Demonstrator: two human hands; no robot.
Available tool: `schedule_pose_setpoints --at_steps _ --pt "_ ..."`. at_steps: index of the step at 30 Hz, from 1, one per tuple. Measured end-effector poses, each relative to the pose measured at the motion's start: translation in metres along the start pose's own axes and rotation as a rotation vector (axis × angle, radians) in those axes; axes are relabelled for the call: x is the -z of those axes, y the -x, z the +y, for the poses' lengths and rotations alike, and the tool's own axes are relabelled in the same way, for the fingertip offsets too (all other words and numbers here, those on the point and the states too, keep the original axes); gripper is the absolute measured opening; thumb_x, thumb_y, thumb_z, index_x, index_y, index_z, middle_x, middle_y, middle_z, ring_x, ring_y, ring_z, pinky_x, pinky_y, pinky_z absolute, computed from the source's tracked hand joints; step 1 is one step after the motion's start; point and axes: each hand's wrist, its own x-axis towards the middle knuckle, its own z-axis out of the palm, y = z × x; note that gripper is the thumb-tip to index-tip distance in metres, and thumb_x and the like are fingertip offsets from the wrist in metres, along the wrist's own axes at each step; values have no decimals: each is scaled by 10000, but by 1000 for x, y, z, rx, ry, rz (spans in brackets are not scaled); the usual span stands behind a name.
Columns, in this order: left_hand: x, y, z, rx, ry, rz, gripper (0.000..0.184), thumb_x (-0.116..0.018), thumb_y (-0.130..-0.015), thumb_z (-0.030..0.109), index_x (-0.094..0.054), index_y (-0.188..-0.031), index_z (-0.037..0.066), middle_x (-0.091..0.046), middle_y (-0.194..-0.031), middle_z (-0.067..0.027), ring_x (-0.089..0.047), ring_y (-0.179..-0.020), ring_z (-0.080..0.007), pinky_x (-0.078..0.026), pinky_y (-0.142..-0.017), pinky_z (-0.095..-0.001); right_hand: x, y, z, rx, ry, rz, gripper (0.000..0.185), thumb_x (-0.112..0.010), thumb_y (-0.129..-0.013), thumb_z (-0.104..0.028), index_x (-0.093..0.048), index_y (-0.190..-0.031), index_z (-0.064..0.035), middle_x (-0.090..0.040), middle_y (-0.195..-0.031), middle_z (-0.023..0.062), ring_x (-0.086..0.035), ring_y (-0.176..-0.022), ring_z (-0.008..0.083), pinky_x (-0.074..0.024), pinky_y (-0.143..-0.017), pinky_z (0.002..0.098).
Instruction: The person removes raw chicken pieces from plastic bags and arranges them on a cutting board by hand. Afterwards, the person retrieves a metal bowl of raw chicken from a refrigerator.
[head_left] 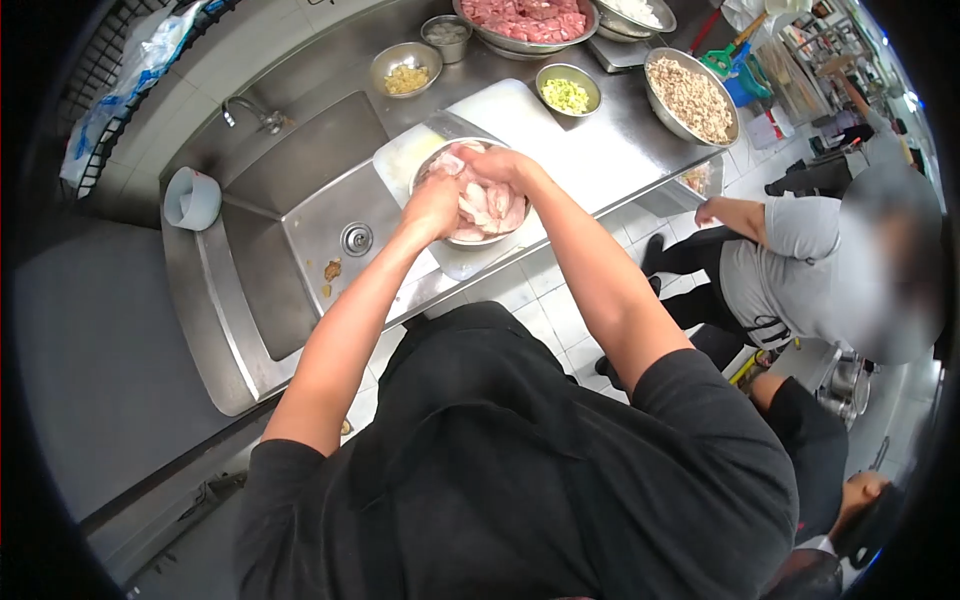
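A metal bowl full of pale raw meat pieces rests on a white cutting board beside the sink. My left hand is at the bowl's left side, its fingers reaching in among the meat. At the upper part of the bowl, my right hand touches the meat, its fingers bent down into it. Fingertips of both hands are partly hidden by the meat, and what they grip cannot be made out.
A sink with food scraps lies left. Behind the board stand bowls of yellow bits, chopped green pieces, red meat and minced food. Two people are at the right.
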Motion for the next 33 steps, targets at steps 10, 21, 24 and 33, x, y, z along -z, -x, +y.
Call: schedule_pose_setpoints --at_steps 10,21,24,33 --pt "-4 -22 -31 -137 155 -29 652 -762 -732 45 -519 -1324 -83 -676 -1148 -308 -665 -1122 -397 -550 -945 -421 9 51 -8 157 -119 186 587 -496 -1049 -406 -529 -1383 76 -615 -1303 255 -636 -1134 369 -526 -943 501" --pt "12 19 -3 -189 477 163 950 -853 -720 357 -428 -1493 5 -453 -1512 -236 -504 -1359 -364 -440 -1107 -436 10 78 -16 534 24 188 317 -534 -935 -145 -696 -1138 37 -733 -1072 207 -684 -1061 320 -503 -937 401" --pt "-10 15 -11 -168 359 222 936 -848 -700 358 -449 -1484 38 -410 -1537 -250 -482 -1360 -400 -413 -1128 -467 19 66 -1 675 -6 245 338 -544 -1005 -198 -673 -1206 41 -740 -1065 160 -679 -1012 236 -509 -941 348" --pt "-17 19 -19 -148 49 311 574 -724 -810 216 -606 -1352 69 -442 -1531 -221 -403 -1409 -426 -358 -1162 -479 42 92 46 562 54 372 284 -565 -950 -133 -690 -1144 33 -728 -1026 198 -693 -972 290 -533 -892 373"
